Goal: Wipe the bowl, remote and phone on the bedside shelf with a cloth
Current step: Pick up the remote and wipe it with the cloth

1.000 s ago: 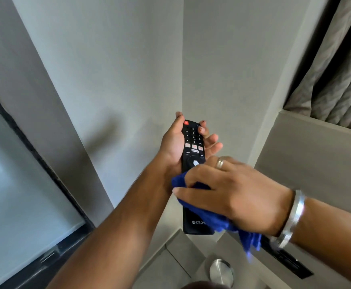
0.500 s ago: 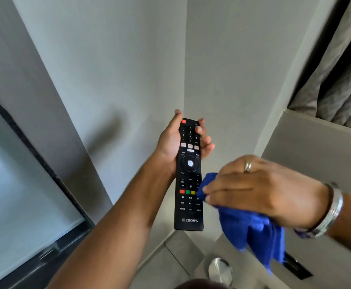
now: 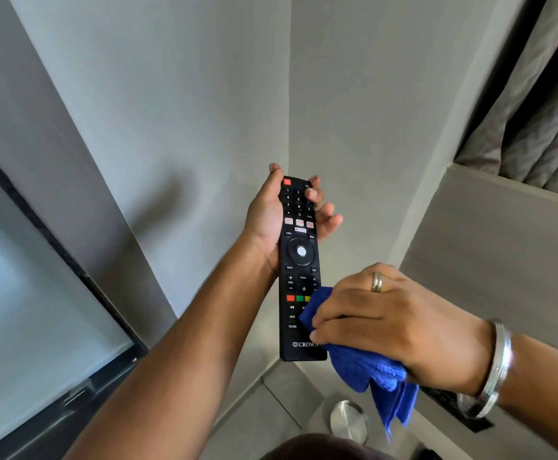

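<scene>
Remote-wipe step judged in hand: long black plastic button remote (image 3: 299, 260) is gripped upright mid-air at its far end by the left hand (image 3: 271, 217), bunched blue microfibre cloth (image 3: 364, 366) is clenched by the right hand (image 3: 393, 320) against its near right edge; strokes along the face called for next.

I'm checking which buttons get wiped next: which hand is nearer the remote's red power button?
Left. The left hand grips the remote at its top end, fingertips beside the red power button. The right hand presses the blue cloth on the lower end.
</scene>
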Demonstrator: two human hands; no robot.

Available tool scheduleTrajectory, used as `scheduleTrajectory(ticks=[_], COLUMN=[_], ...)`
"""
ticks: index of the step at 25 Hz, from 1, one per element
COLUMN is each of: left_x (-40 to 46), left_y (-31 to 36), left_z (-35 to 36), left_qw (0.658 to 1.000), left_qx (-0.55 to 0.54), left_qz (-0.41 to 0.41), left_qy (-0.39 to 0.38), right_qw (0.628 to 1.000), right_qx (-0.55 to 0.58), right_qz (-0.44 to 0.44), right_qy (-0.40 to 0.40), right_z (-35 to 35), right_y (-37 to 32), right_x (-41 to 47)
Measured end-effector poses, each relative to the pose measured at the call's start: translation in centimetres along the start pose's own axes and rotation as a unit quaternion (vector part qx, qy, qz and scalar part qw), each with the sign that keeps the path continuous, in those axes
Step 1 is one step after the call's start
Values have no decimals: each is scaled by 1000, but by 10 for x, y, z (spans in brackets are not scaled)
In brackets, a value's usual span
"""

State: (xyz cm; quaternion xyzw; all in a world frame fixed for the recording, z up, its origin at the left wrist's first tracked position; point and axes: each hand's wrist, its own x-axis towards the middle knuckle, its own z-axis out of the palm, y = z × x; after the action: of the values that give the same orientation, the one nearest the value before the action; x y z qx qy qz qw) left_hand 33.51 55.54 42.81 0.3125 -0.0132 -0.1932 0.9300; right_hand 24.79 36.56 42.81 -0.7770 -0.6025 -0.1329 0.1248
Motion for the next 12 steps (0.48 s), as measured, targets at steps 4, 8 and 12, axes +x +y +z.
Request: scheduleTrajectory(ticks=[4,8,12], left_x=[1,1,-3], left_y=[-9,-7,-11], left_z=[-3,-4,-1], left_qw=[1000,1000,1000], left_qx=[-28,-25,-15], left_qz=[-2,7,-15], left_qy=[7,9,2], right_qw=[997,994,996], right_qx=[-32,-63,-85], right_qz=[-59,-76,-10], right_qy=[-35,-48,27], right_z=[-12,-13,-34], right_y=[-4,-13,-2], right_x=[-9,-21,-21])
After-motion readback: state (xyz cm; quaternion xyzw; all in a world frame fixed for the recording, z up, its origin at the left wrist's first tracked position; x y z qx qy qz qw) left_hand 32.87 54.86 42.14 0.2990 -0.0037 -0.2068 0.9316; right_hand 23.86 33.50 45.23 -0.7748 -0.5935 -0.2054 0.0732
